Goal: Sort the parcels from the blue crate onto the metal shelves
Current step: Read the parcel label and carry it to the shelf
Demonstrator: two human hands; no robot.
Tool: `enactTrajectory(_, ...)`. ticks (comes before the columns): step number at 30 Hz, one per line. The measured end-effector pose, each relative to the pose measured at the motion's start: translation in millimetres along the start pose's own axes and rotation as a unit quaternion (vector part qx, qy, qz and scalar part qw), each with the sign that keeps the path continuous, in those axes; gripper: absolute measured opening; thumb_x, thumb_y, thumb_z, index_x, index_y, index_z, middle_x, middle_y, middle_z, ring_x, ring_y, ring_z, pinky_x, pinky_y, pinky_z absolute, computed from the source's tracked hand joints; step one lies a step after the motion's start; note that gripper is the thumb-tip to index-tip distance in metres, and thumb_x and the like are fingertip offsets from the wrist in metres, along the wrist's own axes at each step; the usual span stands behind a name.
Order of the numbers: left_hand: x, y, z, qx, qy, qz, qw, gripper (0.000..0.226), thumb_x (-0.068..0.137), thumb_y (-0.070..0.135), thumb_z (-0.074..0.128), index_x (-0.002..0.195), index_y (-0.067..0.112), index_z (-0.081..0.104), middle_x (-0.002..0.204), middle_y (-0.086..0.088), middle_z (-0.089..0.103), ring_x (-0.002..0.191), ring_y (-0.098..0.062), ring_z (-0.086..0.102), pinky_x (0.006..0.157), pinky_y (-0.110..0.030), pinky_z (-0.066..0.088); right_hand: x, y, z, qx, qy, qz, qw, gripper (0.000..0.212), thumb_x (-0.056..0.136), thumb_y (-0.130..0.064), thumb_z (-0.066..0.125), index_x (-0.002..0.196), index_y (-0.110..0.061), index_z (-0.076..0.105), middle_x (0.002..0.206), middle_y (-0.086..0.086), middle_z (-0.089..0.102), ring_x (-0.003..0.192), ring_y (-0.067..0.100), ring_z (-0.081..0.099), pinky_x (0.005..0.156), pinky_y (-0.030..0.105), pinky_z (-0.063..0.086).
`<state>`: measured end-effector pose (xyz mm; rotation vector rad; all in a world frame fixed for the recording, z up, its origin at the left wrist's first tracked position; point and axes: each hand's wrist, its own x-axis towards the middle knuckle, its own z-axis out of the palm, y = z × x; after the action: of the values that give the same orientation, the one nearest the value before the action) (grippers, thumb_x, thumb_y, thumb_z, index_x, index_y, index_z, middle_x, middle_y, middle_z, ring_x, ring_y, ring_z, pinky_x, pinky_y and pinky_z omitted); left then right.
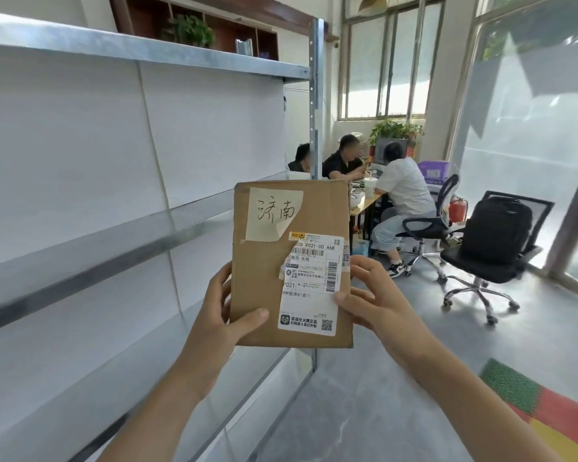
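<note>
A flat brown cardboard parcel is held upright in front of me, at the right end of the metal shelves. It carries a pale handwritten note at its top and a white shipping label on its lower right. My left hand grips its lower left edge, thumb across the front. My right hand holds the right edge, thumb on the label. The shelf boards on my left are bare, backed by white panels. The blue crate is out of view.
The shelf's upright post stands just behind the parcel. Three people sit at a desk further back. An office chair with a black backpack stands to the right on the grey floor. A coloured mat lies at bottom right.
</note>
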<state>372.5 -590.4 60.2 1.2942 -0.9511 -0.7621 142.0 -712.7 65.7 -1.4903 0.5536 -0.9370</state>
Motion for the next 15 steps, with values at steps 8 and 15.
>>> enactTrajectory(8, 118, -12, -3, -0.010, -0.001, -0.006, 1.000, 0.077, 0.070, 0.021, 0.084, 0.135, 0.041, 0.048, 0.136, 0.006, 0.068, 0.119, -0.021, 0.070, 0.095, -0.051, 0.061, 114, 19, -16, -0.009, 0.010, 0.001, 1.000, 0.055, 0.083, -0.028, 0.079, 0.131, -0.041, 0.057, 0.144, -0.009, 0.060, 0.129, 0.024, 0.063, 0.100, 0.048, 0.060)
enactTrajectory(15, 201, -21, 3, -0.004, -0.007, 0.001, 1.000, 0.084, 0.063, 0.028, 0.087, 0.136, 0.038, 0.048, 0.134, 0.006, 0.069, 0.119, -0.020, 0.069, 0.100, -0.053, 0.058, 190, 35, -31, 0.002, 0.031, 0.004, 1.000, 0.049, 0.092, -0.012, 0.074, 0.130, -0.039, 0.056, 0.132, -0.007, 0.071, 0.128, 0.015, 0.062, 0.094, 0.039, 0.062)
